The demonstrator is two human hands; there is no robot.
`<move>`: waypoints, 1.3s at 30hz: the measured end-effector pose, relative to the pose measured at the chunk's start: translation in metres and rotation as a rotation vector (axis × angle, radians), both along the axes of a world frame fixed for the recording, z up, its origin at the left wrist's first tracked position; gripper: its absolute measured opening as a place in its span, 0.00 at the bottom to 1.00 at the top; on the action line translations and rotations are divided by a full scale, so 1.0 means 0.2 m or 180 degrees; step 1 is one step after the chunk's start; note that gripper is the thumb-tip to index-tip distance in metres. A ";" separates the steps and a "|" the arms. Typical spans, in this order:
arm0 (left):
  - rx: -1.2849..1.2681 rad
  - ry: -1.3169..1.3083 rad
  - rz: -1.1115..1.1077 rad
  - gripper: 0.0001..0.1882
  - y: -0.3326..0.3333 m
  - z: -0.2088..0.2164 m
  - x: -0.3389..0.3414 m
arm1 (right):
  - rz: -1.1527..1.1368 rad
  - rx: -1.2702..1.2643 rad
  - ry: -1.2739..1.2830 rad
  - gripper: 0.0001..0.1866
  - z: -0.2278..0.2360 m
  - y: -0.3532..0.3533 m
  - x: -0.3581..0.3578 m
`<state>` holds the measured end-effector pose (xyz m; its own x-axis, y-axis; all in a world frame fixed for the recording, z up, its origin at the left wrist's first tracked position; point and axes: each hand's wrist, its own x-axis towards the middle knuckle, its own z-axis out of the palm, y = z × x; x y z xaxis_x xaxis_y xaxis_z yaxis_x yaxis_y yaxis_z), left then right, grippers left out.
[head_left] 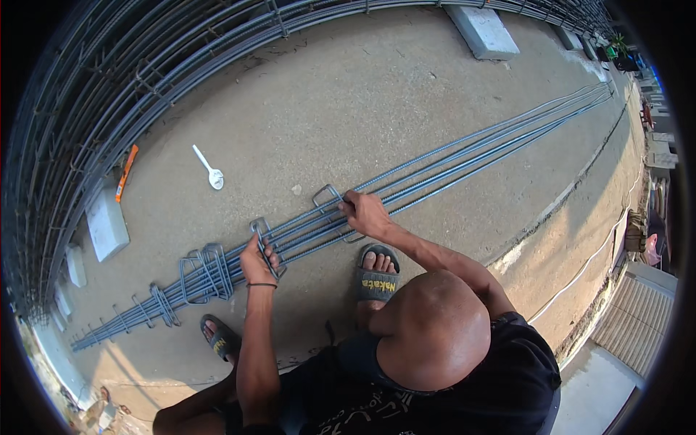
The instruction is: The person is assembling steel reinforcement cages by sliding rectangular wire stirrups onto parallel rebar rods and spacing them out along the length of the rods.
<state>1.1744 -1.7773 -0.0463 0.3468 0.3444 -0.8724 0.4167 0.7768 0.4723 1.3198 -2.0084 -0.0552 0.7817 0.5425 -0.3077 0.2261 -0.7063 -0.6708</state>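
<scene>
Several long ribbed steel bars (464, 154) lie side by side on the ground, running from lower left to upper right. My left hand (258, 262) is closed around rectangular wire stirrups (260, 225) that sit around the bars. Farther right, my right hand (367, 214) pinches the edge of a single stirrup (326, 194) that also loops the bars; my fingers partly hide it. Left of my left hand, a cluster of stirrups (206, 274) leans together on the bars. Another bunch of stirrups (164, 304) stands nearer the bars' lower-left end.
A tall stack of tied rebar cages (156, 80) curves along the left and far side, with pale blocks (107, 225) by it. A white spoon (210, 168) and an orange strip (127, 172) lie on the concrete. My sandalled foot (378, 272) is close beside the bars.
</scene>
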 end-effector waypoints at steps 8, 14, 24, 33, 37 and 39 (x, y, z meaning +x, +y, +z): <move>0.0355 0.0177 0.0078 0.21 -0.05 0.08 0.07 | -0.0412 -0.1166 -0.0871 0.10 0.00 -0.91 0.53; 0.0476 0.0144 0.0048 0.21 -0.08 0.12 0.11 | -0.0396 -0.2131 -0.1761 0.06 -0.06 -1.68 1.02; -0.0020 -0.0511 0.0508 0.15 -0.11 -0.02 0.03 | -0.1135 -0.1353 -0.2473 0.19 0.16 -1.27 1.23; 0.0405 -0.0580 -0.0021 0.04 -0.14 -0.10 0.00 | 0.1556 0.0561 0.0977 0.24 0.11 0.35 -0.15; 0.1086 -0.0397 0.0252 0.05 -0.07 -0.08 -0.08 | 0.0831 0.0271 0.0097 0.20 0.09 0.48 -0.30; 0.1226 -0.0216 0.0610 0.09 -0.01 -0.05 -0.11 | 0.0741 0.0235 -0.0248 0.20 0.09 0.48 -0.29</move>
<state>1.1515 -1.7795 -0.0565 0.2971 0.7040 -0.6451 0.2402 0.5988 0.7641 1.2611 -1.9131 -0.0373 0.6529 0.7294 -0.2043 0.4299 -0.5789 -0.6929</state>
